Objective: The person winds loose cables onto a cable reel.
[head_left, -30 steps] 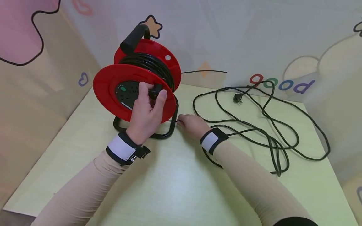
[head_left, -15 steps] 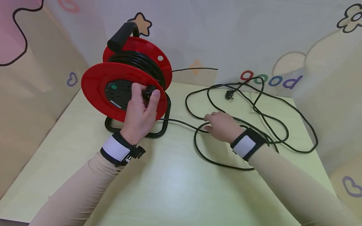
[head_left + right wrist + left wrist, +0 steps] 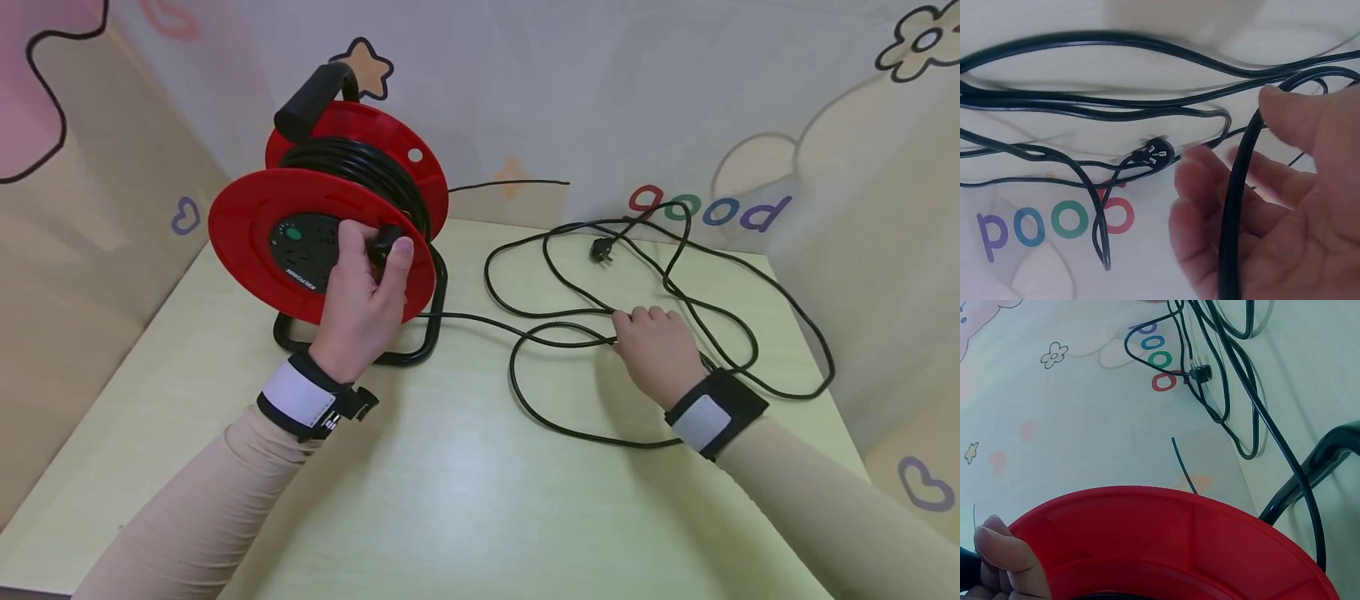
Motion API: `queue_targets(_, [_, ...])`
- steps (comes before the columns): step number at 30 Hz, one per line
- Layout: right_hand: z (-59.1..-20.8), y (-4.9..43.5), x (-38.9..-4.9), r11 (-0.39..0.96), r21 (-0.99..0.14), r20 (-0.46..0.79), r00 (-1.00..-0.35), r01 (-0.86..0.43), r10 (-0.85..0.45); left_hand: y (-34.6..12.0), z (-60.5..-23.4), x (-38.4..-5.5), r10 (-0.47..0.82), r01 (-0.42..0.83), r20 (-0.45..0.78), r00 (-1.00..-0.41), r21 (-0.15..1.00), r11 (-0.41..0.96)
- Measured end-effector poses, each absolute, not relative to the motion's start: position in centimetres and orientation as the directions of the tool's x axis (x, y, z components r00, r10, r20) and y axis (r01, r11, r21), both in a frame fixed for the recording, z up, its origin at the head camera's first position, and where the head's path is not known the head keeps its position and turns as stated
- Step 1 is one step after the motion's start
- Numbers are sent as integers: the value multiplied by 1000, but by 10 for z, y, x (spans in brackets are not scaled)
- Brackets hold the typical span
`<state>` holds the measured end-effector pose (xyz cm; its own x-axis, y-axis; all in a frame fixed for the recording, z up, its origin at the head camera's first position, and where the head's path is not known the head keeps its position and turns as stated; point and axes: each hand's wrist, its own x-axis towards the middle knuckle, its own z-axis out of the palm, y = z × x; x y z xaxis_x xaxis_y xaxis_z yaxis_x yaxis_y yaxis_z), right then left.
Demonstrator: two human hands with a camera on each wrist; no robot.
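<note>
With the middle of the head view taken as the clock's centre, a red cable reel point(image 3: 258, 212) is seen between nine and ten o'clock, stood on a pale table point(image 3: 450, 475) by its black tubular frame point(image 3: 408, 358). On its front disc, a knob point(image 3: 385, 242) at three o'clock is gripped by the left hand point(image 3: 356, 304), with thumb and fingers curled round it. A socket panel point(image 3: 288, 254) with a green button is set in the disc's middle, and many turns of cord are wound on the drum behind. The reel's carrying handle point(image 3: 303, 108) is held upright toward eleven o'clock. Between three and four o'clock, the black cable point(image 3: 1232, 206) is held loosely by the right hand point(image 3: 660, 354): in the right wrist view it is passed across the palm, between the thumb and half-curled fingers, and a gap is left inside the bent fingers. From the reel's lower edge the cable is led toward three o'clock, and the frame's tube is crossed by it in the left wrist view. Broad, overlapping loops are spread around the right hand, and the plug point(image 3: 602, 249) is laid between two and three o'clock, its pins turned toward five. The wall behind is covered by a printed backdrop point(image 3: 600, 92).
</note>
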<state>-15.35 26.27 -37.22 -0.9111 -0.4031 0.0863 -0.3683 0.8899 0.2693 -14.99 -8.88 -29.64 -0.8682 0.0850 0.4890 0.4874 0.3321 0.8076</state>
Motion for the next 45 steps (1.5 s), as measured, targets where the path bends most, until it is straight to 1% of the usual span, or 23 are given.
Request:
queue_targets(3, [-373, 264, -155, 909, 249, 71, -929, -335, -362, -89, -297, -151, 91, 489, 487, -869, 813, 316])
queue_targets(7, [-371, 264, -158, 930, 190, 32, -945, -314, -325, -91, -310, -160, 85, 478, 477, -875, 821, 310])
queue_targets(13, [-361, 263, -164, 945, 88, -31, -949, -315, -314, -95, -323, -169, 77, 485, 487, -870, 817, 312])
queue_targets(15, [-358, 263, -165, 944, 51, -17, -945, -326, -326, -95, -324, -170, 79, 483, 485, -871, 818, 313])
queue_targets(18, [-359, 263, -167, 935, 23, 42, -934, -353, -354, -95, -326, -169, 82, 470, 471, -879, 822, 320])
queue_targets(22, [-361, 262, -168, 922, 24, 104, -917, -385, -386, -94, -328, -168, 86, 455, 454, -887, 823, 339])
queue_targets(27, [-365, 260, -172, 931, 34, 84, -927, -364, -366, -93, -331, -166, 91, 434, 432, -897, 826, 359])
queue_targets(32, [-368, 262, -174, 931, 43, 83, -928, -361, -364, -91, -331, -164, 85, 371, 368, -926, 847, 380])
queue_targets(38, [-367, 274, -178, 929, 26, 100, -924, -368, -369, -86, -336, -163, 92, 312, 302, -949, 860, 404])
queue_targets(42, [-365, 281, -179, 931, 30, 132, -922, -365, -365, -82, -346, -161, 97, 281, 267, -959, 841, 461])
queue_targets(45, [-363, 282, -180, 920, 22, 151, -909, -390, -389, -81, -354, -160, 99, 269, 255, -962, 812, 518])
